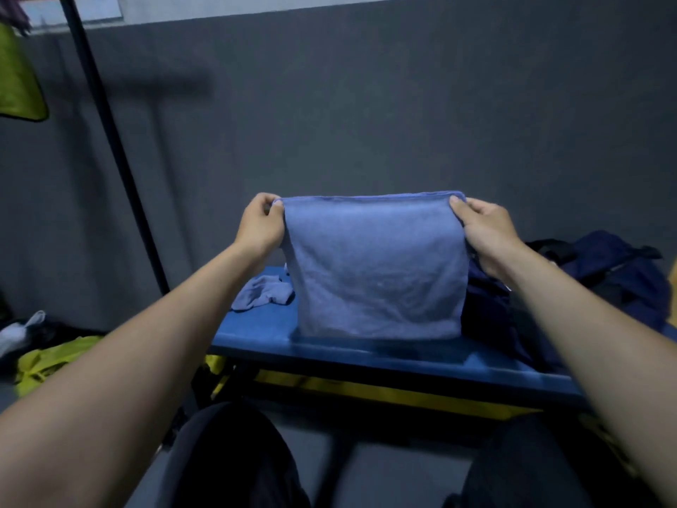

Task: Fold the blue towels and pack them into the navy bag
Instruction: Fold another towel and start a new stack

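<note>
Two hands hold one blue towel [377, 265] up above a blue bench [366, 355]. Left hand [261, 225]: fingers and thumb pinched on the towel's upper left corner. Right hand [489, 232]: thumb and fingers pinched on the upper right corner. Towel: hangs flat and spread between the hands, top edge level and apparently doubled over, bottom edge at or just above the bench top; contact cannot be told.

Second blue towel [262, 291]: crumpled, lying on the far left part of the bench, just left of the held towel.

Navy bag [608, 273]: slumped on the right part of the bench, partly hidden behind the held towel and the right forearm; whether it is open cannot be told.

Bench: blue top, yellow rail [366, 392] beneath, standing against a grey wall [366, 104].

Black pole [110, 141]: slanted, far left. Green cloth [18, 82]: hanging at the upper left edge. Yellow-green fabric [51, 361]: heaped on the floor at the left, with a white item [18, 333] beside it.

Dark-trousered knees [234, 456] of the person: near edge, below the bench.
</note>
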